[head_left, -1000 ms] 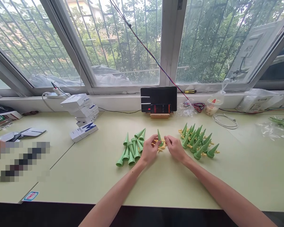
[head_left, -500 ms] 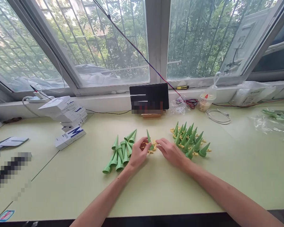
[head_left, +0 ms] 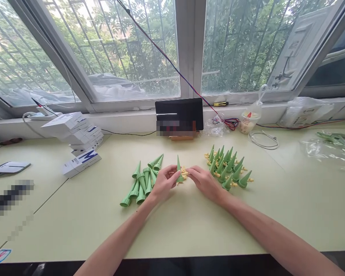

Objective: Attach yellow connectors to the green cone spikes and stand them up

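Note:
My left hand (head_left: 165, 181) pinches a green cone (head_left: 178, 168) that stands point up near the middle of the table. Close on its right, the fingers of my right hand (head_left: 202, 179) are pressed together at small yellow pieces (head_left: 184, 173); what exactly they grip is too small to tell. Left of my left hand lies a pile of green cones (head_left: 142, 180) with no yellow parts showing. To the right of my right hand stand several green cones with yellow pieces at their bases (head_left: 227, 168).
At the back of the pale table (head_left: 195, 234) a dark screen (head_left: 179, 115) leans by the window. White boxes (head_left: 82, 163) are on the left. A cup in a bag (head_left: 248, 120), a coiled cable (head_left: 263, 140) and plastic bags (head_left: 319, 151) are on the right.
The green cone in my left hand is more upright and slightly raised. My right hand stays close beside it. The whole view has shifted a little.

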Motion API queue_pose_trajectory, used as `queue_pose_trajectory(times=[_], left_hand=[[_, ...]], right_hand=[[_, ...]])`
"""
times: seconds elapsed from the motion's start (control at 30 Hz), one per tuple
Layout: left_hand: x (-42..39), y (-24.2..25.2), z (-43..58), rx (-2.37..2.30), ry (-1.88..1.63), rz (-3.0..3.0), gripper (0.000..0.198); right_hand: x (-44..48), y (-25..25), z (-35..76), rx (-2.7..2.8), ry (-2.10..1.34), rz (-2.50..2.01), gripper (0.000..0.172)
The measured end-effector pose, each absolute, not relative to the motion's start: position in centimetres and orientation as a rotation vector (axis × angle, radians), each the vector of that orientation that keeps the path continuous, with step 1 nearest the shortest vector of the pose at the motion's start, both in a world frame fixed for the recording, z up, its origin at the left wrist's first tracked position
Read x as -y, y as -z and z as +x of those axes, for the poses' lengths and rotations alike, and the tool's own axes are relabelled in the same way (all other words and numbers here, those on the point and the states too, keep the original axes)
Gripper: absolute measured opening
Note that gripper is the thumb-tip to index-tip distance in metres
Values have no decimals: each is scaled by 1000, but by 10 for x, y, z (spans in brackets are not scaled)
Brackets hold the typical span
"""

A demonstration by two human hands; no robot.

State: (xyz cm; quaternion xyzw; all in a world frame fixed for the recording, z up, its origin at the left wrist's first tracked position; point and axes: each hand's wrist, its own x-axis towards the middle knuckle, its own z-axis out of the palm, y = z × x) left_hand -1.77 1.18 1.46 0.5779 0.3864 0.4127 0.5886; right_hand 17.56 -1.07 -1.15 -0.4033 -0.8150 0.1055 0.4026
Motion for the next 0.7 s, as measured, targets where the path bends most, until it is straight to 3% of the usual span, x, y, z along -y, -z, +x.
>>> queue_pose_trajectory(times=[0.7], left_hand=[[-9,2,-16,-873,-1079,1744,33]], right_hand=[[12,20,177,1978,-382,-1100,23]])
